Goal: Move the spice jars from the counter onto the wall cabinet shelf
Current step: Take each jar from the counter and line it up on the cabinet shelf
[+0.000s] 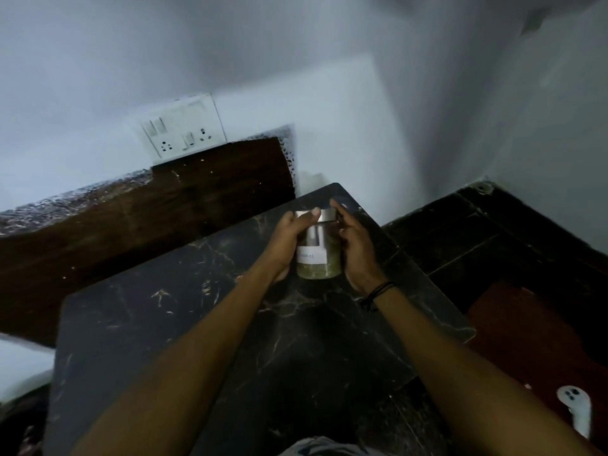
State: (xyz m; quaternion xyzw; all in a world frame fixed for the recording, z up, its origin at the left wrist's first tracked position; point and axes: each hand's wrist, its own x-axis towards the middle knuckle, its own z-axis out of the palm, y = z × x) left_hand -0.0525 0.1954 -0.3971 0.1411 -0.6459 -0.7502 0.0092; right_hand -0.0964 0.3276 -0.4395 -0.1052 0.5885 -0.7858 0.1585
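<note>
Between the two hands a spice jar (pixel 318 248) is held, above the far part of the counter (pixel 138 324). It is gripped by the left hand (pixel 285 245), thumb on its metal lid (pixel 324 214), and cupped by the right hand (pixel 357 248). Greenish spice fills its lower part. Pick-up seems underway; lifting to the unseen shelf is called for next.

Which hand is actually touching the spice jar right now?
Touching: head view shows the left hand wrapped on the spice jar; right hand contact cannot tell.
</note>
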